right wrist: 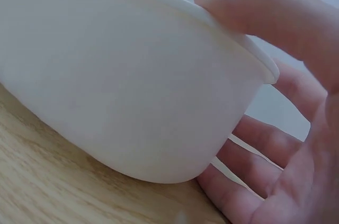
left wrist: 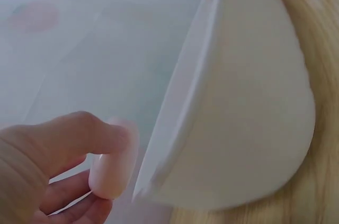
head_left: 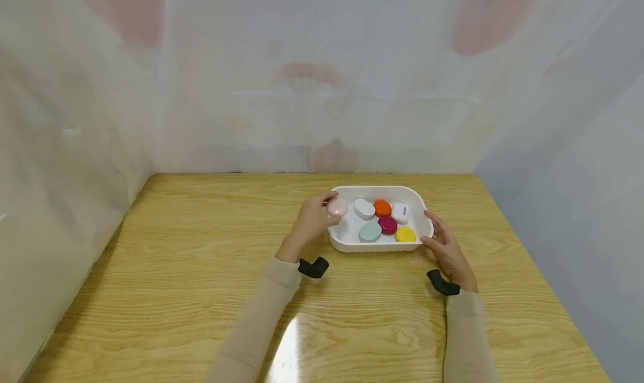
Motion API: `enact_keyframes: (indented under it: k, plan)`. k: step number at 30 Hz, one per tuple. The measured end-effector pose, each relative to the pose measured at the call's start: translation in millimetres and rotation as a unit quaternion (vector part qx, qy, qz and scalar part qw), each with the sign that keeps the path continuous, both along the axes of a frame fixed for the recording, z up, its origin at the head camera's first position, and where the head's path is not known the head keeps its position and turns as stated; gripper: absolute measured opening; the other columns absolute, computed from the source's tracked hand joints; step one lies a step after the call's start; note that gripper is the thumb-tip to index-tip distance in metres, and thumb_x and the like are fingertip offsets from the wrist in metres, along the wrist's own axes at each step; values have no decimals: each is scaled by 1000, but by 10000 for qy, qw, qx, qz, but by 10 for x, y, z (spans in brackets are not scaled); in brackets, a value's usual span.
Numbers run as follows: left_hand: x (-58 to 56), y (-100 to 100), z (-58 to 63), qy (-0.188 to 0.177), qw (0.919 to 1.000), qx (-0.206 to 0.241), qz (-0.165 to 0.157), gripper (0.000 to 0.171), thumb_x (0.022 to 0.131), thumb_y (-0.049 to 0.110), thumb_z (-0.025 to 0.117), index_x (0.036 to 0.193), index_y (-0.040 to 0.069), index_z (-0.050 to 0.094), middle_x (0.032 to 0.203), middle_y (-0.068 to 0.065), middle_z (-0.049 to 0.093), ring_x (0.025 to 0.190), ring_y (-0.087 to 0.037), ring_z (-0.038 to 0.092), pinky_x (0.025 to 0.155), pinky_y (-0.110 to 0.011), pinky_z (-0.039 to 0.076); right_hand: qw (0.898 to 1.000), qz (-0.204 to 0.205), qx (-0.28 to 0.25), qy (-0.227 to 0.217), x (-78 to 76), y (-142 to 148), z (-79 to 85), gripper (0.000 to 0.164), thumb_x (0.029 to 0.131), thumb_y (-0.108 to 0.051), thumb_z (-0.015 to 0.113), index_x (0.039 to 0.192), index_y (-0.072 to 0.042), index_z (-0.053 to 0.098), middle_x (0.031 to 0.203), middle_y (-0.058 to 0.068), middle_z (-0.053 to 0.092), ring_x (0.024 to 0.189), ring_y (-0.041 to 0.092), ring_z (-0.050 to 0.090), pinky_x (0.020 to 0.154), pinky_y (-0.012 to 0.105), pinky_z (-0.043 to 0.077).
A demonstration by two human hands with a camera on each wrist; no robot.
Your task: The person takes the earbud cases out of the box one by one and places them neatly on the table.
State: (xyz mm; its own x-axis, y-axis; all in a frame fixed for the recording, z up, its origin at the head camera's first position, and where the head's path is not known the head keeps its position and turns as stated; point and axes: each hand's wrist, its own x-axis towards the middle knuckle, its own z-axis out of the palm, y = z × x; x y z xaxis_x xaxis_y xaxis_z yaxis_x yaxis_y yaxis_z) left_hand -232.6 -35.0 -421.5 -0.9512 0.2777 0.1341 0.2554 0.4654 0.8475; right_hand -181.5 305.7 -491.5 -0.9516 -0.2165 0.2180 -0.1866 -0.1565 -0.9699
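Note:
My left hand pinches a pale pink, rounded, glossy case between thumb and fingers, held at the left end of a white plastic tray. In the left wrist view the pink case is beside the tray's rim. At the tray's right end my right hand grips the wall, thumb on the rim and fingers spread along the outside, as the right wrist view shows. Inside the tray lie a white oval case, an orange one, and a squarish white one with a small dark panel.
Also in the tray are a magenta case, a pale green one and a yellow one. The tray stands on a wood-grain table. Pale sheeting hangs behind the table and along its sides.

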Motion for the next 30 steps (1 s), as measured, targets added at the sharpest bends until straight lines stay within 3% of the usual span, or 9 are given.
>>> enact_keyframes:
  k: [7,13,20,30]
  plan:
    - [-33,-341,-46,175,9991,295,235,55,78,2,76,130,1,57,128,-19,62,119,-32,59,103,-42,51,9999,-50,8,-123,16,32,10,64,93,1,57,150,-8,30,135,-12,46,115,-4,56,91,9,52]
    - [-44,-534,-130,-70,9980,499,375,59,79,3,76,133,2,54,132,-20,60,123,-32,58,106,-42,49,9999,-65,17,-98,17,26,6,66,92,1,58,151,-7,28,136,-12,45,117,-4,56,92,9,51]
    - [-56,-624,-323,-244,9961,726,442,61,77,-3,76,133,-5,51,133,-26,58,123,-37,57,107,-45,48,10000,-52,21,-80,12,20,-7,66,93,1,57,151,-8,29,141,-11,42,119,-4,55,93,9,51]
    - [-83,-629,-602,-476,9950,792,389,57,80,-4,72,133,-6,51,137,-24,55,129,-36,53,110,-43,46,9999,27,53,-82,12,44,-17,65,94,1,55,152,-9,26,140,-11,40,120,-5,53,93,9,51]
